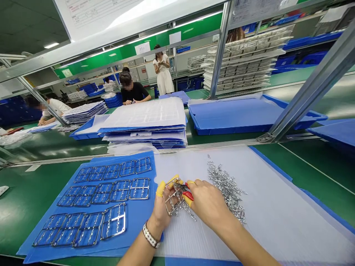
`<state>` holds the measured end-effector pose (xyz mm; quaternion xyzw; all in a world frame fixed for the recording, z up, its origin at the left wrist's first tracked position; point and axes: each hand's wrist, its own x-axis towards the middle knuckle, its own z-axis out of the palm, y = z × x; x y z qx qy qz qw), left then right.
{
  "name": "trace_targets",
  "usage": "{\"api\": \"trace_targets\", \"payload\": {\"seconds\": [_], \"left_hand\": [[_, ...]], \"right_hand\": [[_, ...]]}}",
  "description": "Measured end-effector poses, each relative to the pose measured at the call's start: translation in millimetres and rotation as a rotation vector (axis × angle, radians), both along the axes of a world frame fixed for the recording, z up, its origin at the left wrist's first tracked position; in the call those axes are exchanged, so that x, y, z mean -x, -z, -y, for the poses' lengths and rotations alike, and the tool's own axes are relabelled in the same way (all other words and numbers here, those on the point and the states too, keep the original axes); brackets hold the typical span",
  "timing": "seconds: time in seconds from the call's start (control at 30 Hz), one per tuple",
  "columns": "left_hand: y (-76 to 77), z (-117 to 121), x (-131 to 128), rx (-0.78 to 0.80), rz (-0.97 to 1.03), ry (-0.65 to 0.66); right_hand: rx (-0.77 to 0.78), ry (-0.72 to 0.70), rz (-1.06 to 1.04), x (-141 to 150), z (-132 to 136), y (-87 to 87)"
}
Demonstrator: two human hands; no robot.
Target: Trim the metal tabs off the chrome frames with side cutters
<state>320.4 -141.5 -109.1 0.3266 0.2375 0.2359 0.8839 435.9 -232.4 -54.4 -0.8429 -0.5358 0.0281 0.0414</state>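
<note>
My left hand (161,208), with yellow finger cots on its fingertips, holds up a small rectangular metal frame (167,207) with a crossbar. Red-handled pliers (189,195) are gripped in my right hand (209,202), which also wears yellow finger cots. The dark jaws of the pliers reach the right side of the frame; the exact contact point is too small to tell. Just under my hands lie some short twisted chain pieces (190,212). To the right is a larger heap of silver chain pieces (226,188) on a translucent white sheet (266,207).
On the left, a blue sheet (36,236) carries three rows of similar metal frames (115,218) strung with chains. Behind stand a stack of sheets (146,114) and a blue tray (230,129). A metal post (313,81) slants at right. Several people are farther back.
</note>
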Motion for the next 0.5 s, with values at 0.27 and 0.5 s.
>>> {"api": "trace_targets", "payload": {"seconds": [0.27,0.5], "left_hand": [[-11.0,-4,-2,0.192,0.122,-0.048],[-8.1,1,-1,0.081,0.045,-0.134]], "right_hand": [[0.024,-0.004,-0.022,2,14,8.2],[0.008,-0.019,-0.063,10,7,13.1]]}}
